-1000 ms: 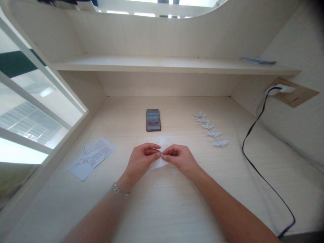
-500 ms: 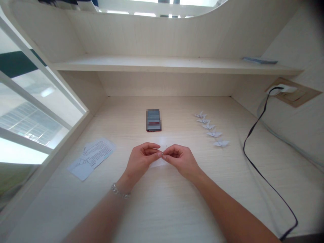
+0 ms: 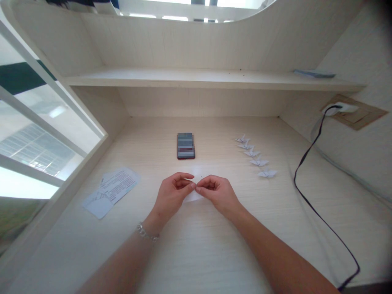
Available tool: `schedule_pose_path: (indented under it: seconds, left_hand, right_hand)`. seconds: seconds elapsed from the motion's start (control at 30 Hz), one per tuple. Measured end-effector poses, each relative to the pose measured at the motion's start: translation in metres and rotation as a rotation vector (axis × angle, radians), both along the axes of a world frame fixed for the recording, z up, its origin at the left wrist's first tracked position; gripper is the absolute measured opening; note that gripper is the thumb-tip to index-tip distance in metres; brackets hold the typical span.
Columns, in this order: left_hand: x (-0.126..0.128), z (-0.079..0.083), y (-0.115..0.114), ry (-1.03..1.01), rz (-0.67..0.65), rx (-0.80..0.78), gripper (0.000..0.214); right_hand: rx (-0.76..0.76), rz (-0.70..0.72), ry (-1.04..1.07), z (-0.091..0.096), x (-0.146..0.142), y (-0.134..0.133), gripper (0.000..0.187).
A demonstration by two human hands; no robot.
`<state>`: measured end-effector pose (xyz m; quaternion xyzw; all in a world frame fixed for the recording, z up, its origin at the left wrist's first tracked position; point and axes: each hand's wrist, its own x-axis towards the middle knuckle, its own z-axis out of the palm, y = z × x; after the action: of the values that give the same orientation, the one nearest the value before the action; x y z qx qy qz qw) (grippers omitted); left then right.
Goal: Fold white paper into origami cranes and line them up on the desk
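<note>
Both my hands meet over the middle of a pale wooden desk (image 3: 214,245). My left hand (image 3: 171,195) and my right hand (image 3: 218,192) each pinch a small piece of white paper (image 3: 192,197) between thumb and fingers, fingertips nearly touching. The paper is partly folded and mostly hidden under my fingers. A bracelet sits on my left wrist. Several finished white paper cranes (image 3: 256,157) lie in a row to the right of my hands.
A dark phone (image 3: 185,145) lies beyond my hands. Printed paper sheets (image 3: 112,190) lie at the left. A black cable (image 3: 309,179) runs from a wall socket (image 3: 341,108) down the right side. A shelf (image 3: 211,77) spans the back; a window frame stands left.
My hands stay almost still on the paper; the fingers shift only slightly while pinching it.
</note>
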<state>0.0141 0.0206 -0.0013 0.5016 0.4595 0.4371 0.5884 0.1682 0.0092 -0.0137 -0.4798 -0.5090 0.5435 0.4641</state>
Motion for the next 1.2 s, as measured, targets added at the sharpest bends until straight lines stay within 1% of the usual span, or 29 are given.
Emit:
schedule_pose_path:
  seconds: [0.13,0.2,0.37,0.47,0.53,0.63,0.77,0.93,1.0,1.2]
  left_hand:
    - [-0.0002,-0.0030,0.0003,-0.004,0.037,-0.001,0.032]
    - [-0.0003,-0.0042,0.0008,0.003,0.045,0.001,0.033]
    - [0.0002,-0.0035,0.0010,0.049,-0.004,-0.003,0.029]
    - [0.0014,-0.0013,-0.0003,0.063,-0.040,-0.047,0.027]
    - [0.0022,0.0001,-0.0015,0.059,-0.046,-0.070,0.028]
    - [0.0025,0.0008,-0.0029,0.056,-0.065,-0.065,0.031]
    - [0.0020,-0.0006,-0.0031,0.059,-0.090,-0.067,0.034]
    - [0.0011,-0.0015,-0.0012,0.060,-0.048,-0.097,0.030]
    - [0.0013,-0.0017,-0.0007,0.065,-0.053,-0.117,0.028]
    - [0.0030,-0.0008,-0.0002,0.053,-0.066,-0.164,0.028]
  right_hand:
    - [-0.101,0.018,0.040,-0.0011,-0.0013,0.0004,0.023]
    - [-0.123,0.018,0.058,-0.0009,-0.0015,0.0005,0.024]
    - [-0.105,-0.032,0.077,0.0004,-0.0006,0.0014,0.022]
    - [-0.086,-0.078,0.061,0.0013,0.0003,0.0021,0.021]
    - [-0.081,-0.090,0.048,0.0016,0.0006,0.0023,0.020]
    - [-0.079,-0.097,0.042,0.0015,0.0005,0.0022,0.020]
    - [-0.096,-0.091,0.062,0.0017,-0.0001,0.0020,0.019]
    - [-0.224,-0.007,0.112,0.0027,0.0039,0.0033,0.025]
    - [-0.251,0.013,0.104,0.0021,0.0062,0.0041,0.028]
    - [-0.195,-0.018,0.068,-0.0011,0.0067,0.0053,0.028]
